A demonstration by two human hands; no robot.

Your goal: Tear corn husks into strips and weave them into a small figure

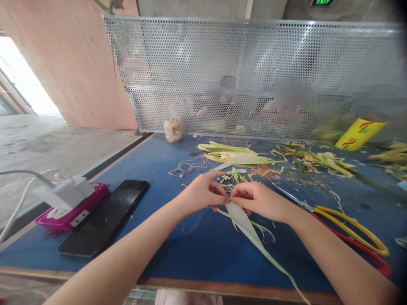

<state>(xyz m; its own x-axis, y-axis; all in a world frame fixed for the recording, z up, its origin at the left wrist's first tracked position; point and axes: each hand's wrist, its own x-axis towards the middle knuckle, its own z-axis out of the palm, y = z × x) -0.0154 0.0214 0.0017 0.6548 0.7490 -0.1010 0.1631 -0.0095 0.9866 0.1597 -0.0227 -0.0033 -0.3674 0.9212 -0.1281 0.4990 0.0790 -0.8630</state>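
A long pale strip of corn husk runs from my fingertips down over the front edge of the blue table, narrowing to a tail. My left hand pinches its top end between thumb and fingers. Right against it, my right hand pinches the same end, so the two thumbs nearly touch. Thin shredded husk strands lie beneath the strip. Just beyond my hands are more greenish husks and small curled scraps. Scissors with one yellow and one red handle lie partly behind my right forearm.
At left, a black phone leans by a magenta power strip with a white adapter. A wrapped jar-like object, a yellow roll and plant scraps stand near the perforated metal screen. People are blurred behind it.
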